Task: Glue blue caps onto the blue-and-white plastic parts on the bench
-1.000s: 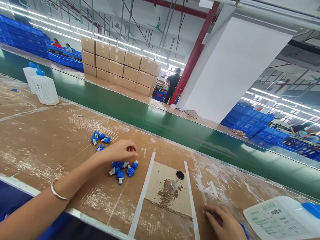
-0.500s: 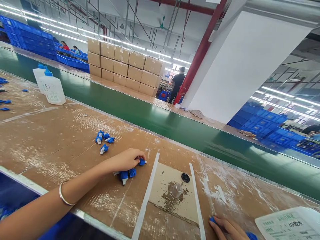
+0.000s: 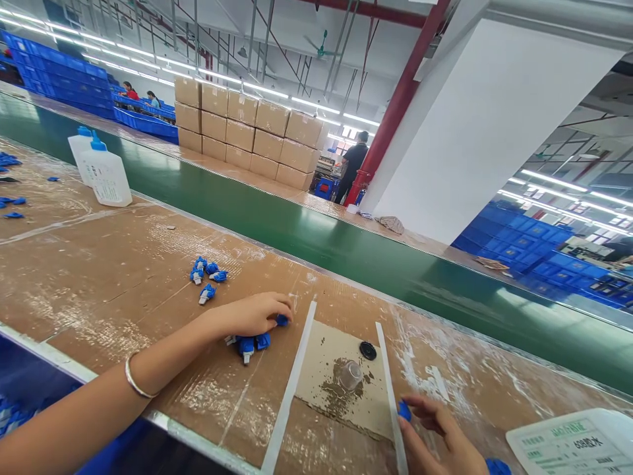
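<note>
My left hand (image 3: 252, 315) rests on the cardboard-covered bench, its fingers pinched on a small blue plastic part (image 3: 281, 320) at the edge of a little heap of blue-and-white parts (image 3: 250, 344). At the bottom right my right hand (image 3: 438, 435) holds another small blue part (image 3: 405, 411) between thumb and fingers, beside the right white strip (image 3: 390, 392). Between the two white strips lies a stained pad with a small clear cup (image 3: 349, 374) and a black disc (image 3: 367, 350).
A second heap of blue parts (image 3: 206, 276) lies farther left. Two white bottles with blue caps (image 3: 101, 173) stand at the back left, another labelled bottle (image 3: 576, 443) lies at the bottom right. Behind the bench runs a green conveyor belt (image 3: 316, 241), with stacked cartons (image 3: 247, 132) and people beyond.
My left hand came down onto the nearer heap and pinched a blue part. My right hand lifted from the bench and moved left to the white strip with a blue part.
</note>
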A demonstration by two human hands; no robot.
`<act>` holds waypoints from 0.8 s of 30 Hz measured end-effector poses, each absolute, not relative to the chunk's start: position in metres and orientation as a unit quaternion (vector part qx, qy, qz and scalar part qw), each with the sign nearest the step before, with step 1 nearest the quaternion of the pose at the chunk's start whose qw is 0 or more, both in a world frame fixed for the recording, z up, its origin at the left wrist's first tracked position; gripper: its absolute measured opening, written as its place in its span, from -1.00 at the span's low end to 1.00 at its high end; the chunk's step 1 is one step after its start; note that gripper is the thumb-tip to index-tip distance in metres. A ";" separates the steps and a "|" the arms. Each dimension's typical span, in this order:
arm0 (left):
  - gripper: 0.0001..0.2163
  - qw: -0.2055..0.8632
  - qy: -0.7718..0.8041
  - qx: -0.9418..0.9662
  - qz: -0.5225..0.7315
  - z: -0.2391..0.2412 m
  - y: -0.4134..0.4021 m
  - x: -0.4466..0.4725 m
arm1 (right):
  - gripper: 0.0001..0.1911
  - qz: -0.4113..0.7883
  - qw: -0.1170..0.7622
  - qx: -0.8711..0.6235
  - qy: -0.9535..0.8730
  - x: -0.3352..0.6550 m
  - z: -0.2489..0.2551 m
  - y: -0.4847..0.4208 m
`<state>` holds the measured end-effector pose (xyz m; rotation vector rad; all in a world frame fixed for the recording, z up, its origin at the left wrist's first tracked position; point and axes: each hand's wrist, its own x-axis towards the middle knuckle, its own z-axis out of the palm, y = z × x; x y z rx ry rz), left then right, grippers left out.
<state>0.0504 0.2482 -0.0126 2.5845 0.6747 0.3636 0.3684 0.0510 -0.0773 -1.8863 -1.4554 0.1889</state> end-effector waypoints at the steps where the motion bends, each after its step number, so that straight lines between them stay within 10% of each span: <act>1: -0.64 0.230 0.233 0.937 0.121 -0.014 0.251 0.051 | -0.61 0.070 0.387 -0.720 -0.572 0.356 -0.070 0.054; 11: -0.78 0.252 0.326 0.895 0.173 -0.011 0.248 0.056 | -0.72 0.108 0.383 -0.639 -0.658 0.313 -0.061 0.094; 18: -0.69 0.730 0.250 0.595 0.227 -0.011 0.211 0.079 | -0.70 0.294 0.560 -0.586 -0.507 0.285 -0.057 0.082; 24: -0.60 0.836 0.184 0.483 0.184 -0.017 0.189 0.088 | -0.67 0.454 0.663 -0.427 -0.414 0.262 -0.064 0.085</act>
